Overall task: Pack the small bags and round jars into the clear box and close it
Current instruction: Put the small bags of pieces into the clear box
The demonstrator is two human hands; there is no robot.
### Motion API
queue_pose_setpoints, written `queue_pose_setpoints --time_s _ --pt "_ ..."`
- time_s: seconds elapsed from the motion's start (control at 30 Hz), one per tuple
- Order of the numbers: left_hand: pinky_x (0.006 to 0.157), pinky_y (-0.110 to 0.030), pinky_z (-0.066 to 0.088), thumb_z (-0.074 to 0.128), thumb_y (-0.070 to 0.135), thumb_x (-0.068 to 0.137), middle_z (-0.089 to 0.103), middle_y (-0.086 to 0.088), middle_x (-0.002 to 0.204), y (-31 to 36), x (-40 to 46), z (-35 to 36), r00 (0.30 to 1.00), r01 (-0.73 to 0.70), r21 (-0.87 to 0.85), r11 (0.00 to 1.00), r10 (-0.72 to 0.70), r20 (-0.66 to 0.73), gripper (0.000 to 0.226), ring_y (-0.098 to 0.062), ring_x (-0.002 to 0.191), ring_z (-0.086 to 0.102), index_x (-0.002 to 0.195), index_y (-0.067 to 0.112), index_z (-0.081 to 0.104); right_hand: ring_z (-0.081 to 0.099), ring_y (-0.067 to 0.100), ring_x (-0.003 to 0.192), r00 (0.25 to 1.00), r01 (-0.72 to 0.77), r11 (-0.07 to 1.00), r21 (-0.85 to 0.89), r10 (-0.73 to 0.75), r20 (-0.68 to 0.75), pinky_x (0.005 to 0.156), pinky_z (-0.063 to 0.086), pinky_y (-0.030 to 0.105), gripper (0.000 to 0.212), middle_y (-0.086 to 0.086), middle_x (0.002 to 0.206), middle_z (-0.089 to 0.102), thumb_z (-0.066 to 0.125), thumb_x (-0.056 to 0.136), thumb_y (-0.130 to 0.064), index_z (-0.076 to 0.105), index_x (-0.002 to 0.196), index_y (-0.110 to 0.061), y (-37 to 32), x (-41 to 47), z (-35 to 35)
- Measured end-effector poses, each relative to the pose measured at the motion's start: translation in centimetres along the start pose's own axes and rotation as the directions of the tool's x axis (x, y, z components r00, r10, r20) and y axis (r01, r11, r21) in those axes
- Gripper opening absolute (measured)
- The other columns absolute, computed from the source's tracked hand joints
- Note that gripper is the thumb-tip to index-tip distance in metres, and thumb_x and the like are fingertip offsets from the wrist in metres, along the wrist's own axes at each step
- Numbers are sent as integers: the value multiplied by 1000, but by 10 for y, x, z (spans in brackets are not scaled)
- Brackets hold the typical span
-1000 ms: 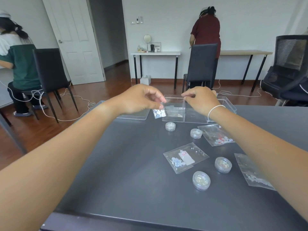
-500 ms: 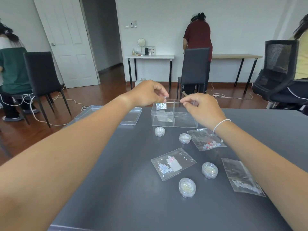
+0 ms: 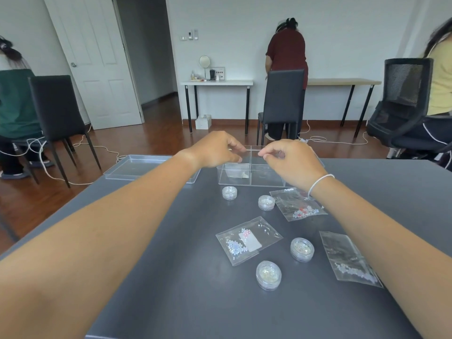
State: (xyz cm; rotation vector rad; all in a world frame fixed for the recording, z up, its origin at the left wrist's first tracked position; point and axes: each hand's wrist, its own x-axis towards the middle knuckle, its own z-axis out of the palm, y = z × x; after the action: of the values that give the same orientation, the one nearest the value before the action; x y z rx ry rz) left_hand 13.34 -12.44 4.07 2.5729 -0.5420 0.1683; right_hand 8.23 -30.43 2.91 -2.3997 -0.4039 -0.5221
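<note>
Clear box (image 3: pixel 254 176): open at 12 o'clock on the grey table (image 3: pixel 171 289), one small bag lying in its left compartment.
Lid (image 3: pixel 146 167): flat at 10 o'clock.
Left hand (image 3: pixel 215 149): fingers pinched over the box, contents unclear.
Right hand (image 3: pixel 293 160): likewise.
Table: four round jars and three bead bags at 3 o'clock.
Writing: none legible.

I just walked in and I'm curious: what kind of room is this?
Probably an ordinary room set up as a shared workspace: several plain tables, like the white desk by the wall, a mesh office chair, cables trailing over the wood floor, and other people busy at separate stations.
</note>
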Motion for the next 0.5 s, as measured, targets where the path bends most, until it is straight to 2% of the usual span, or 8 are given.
queue_pose_setpoints --time_s 0.07,0.17,0.2,0.27,0.33,0.4,0.5 --pt "84 -16 35 68 20 78 65 4 103 -2 -4 0 999 -23 -19 1000 23 -26 26 -3 88 54 103 21 68 56 19 104 1000 2 1000 13 -3 31 103 35 46 20 -3 106 69 52 87 -18 71 90 -22 -1 -1 -1" --pt "68 1 32 68 19 78 58 19 83 -3 -15 1 994 -68 -73 995 61 -89 21 17 72 51 99 22 69 47 3 73 995 24 1000 16 -25 96 94 37 37 17 -8 90 63 55 86 -20 71 86 -23 -1 -5 -2" --pt "66 4 31 68 19 78 56 20 81 -3 -19 2 991 -83 -84 993 73 -115 21 21 69 49 98 22 70 44 3 71 994 40 999 -6 -40 102 91 36 37 16 -8 90 62 55 86 -20 71 84 -23 0 -6 -3" --pt "66 0 33 68 20 78 57 13 83 -3 -28 4 982 -105 -98 990 88 -164 20 15 64 49 97 21 70 45 10 83 994 89 991 -96 -83 70 92 35 38 15 -4 93 60 57 84 -19 71 84 -23 -2 -6 -4" --pt "68 -9 37 68 20 78 58 7 86 -3 -39 6 974 -128 -105 986 105 -203 18 5 63 47 95 22 71 46 13 88 992 122 986 -112 -119 34 91 35 36 12 -3 91 58 59 82 -19 71 82 -23 -6 -8 -7" --pt "72 -18 39 68 19 78 59 7 85 -2 -51 8 966 -142 -108 984 114 -231 16 -3 64 45 93 23 71 51 12 82 990 131 990 -61 -127 63 81 38 29 9 -4 86 60 62 80 -20 70 78 -24 -9 -12 -10" --pt "74 -22 41 70 19 77 57 12 81 -2 -65 10 967 -141 -130 982 108 -229 14 -12 65 47 90 23 71 54 0 68 969 107 993 -42 -95 227 62 35 18 3 -8 82 66 65 78 -27 69 78 -27 -6 -20 -12"
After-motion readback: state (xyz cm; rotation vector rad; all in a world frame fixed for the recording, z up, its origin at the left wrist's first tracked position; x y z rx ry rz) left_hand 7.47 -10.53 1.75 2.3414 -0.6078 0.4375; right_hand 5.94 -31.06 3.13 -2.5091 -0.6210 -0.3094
